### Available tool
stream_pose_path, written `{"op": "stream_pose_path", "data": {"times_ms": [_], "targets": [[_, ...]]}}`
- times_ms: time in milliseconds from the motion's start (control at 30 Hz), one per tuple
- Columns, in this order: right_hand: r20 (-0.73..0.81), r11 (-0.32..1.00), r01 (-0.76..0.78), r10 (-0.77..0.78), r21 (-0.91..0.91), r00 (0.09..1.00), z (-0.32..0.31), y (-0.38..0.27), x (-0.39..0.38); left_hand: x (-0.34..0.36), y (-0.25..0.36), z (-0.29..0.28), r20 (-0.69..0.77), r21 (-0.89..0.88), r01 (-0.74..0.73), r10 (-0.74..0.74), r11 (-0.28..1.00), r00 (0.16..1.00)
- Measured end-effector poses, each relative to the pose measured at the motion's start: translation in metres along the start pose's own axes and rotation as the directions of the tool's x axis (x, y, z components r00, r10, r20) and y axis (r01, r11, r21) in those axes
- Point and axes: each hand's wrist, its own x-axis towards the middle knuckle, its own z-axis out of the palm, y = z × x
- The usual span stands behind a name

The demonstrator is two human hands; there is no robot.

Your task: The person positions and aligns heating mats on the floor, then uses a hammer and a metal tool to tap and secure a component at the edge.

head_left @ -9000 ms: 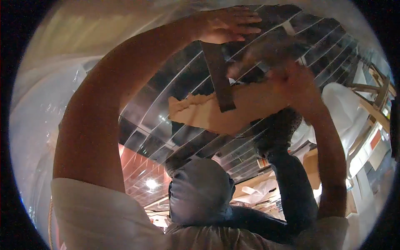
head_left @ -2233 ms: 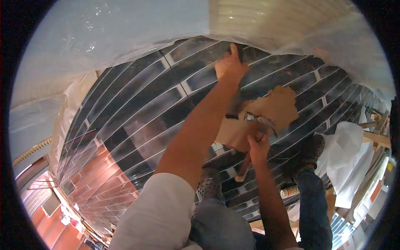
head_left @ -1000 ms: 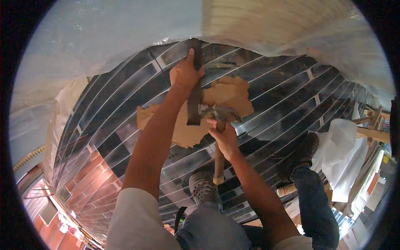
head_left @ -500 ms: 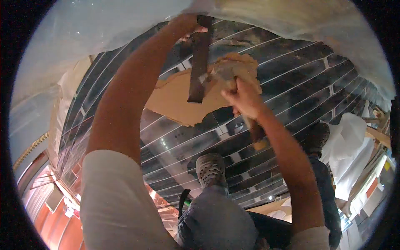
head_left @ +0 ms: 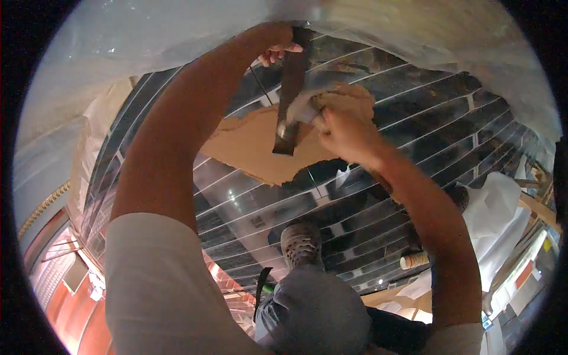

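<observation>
My left hand [head_left: 279, 54] grips the far end of a long, flat, dark strip [head_left: 291, 83], its thumb lying across the face. The strip's near end rests over a torn piece of brown cardboard [head_left: 251, 145] on the dark tiled floor. In my right hand [head_left: 350, 135] is a hammer [head_left: 303, 112], smeared by motion. Its head is at the lower part of the strip; whether they touch I cannot tell. My hand and forearm hide most of the handle.
Translucent plastic sheeting [head_left: 165, 29] hangs across the far side and right. My shoe [head_left: 300, 241] stands on the dark tiles [head_left: 236, 204] near the cardboard. A small cylindrical container [head_left: 414, 260] lies right of my knee, near crumpled white sheeting [head_left: 494, 219].
The hammer head has swung down and left toward the strip's near end. In the picture, the strip and cardboard sit slightly lower and further right. The small container has come into view.
</observation>
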Motion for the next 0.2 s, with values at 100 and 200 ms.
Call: {"op": "stream_pose_path", "data": {"times_ms": [100, 200], "targets": [[0.051, 0.748, -0.555, 0.579, 0.364, 0.814, -0.062, -0.025, 0.013, 0.007, -0.006, -0.008, 0.084, 0.011, 0.025, -0.026, 1.000, 0.996], [-0.100, 0.503, -0.410, 0.715, 0.761, 0.692, -0.055, -0.016, 0.015, 0.001, -0.001, -0.008, 0.123, 0.076, 0.013, -0.023, 0.997, 0.992]]}}
